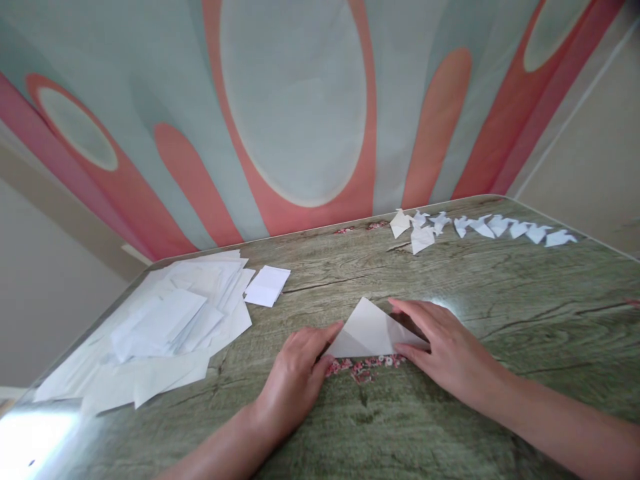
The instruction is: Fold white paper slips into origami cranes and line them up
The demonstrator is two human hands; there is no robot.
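My left grip (299, 365) is narrow, with thumb and fingers holding the left corner of a folded paper (367, 330); my right grip (445, 341) curves more widely around its right end, thumb on the paper near the corner and forefinger by the sloping edge. The folded paper is a white triangle in front of me, its long side towards me and its peak pointing away, just beyond a pink flower print (363, 370) on the wood-patterned tabletop (360, 433).

To my left, a broad pile of loose sheets (173, 377) spreads along the left edge of the tabletop, with smaller papers (163, 323) lying askew on top. A small stack of squarish papers (269, 287) sits at the pile's right side; I cannot tell whether the two touch.

At the far right, a line of bird-like folded figures (520, 229) runs near the back edge, and a few more cluster at its left end, some touching or overlapping. They stand well apart from my right grip.

Between my grips and the back edge stretches plain wood grain. The back edge meets a pink and grey-green printed backdrop (295, 100). On my left, the pile is nearer than any edge of the tabletop.
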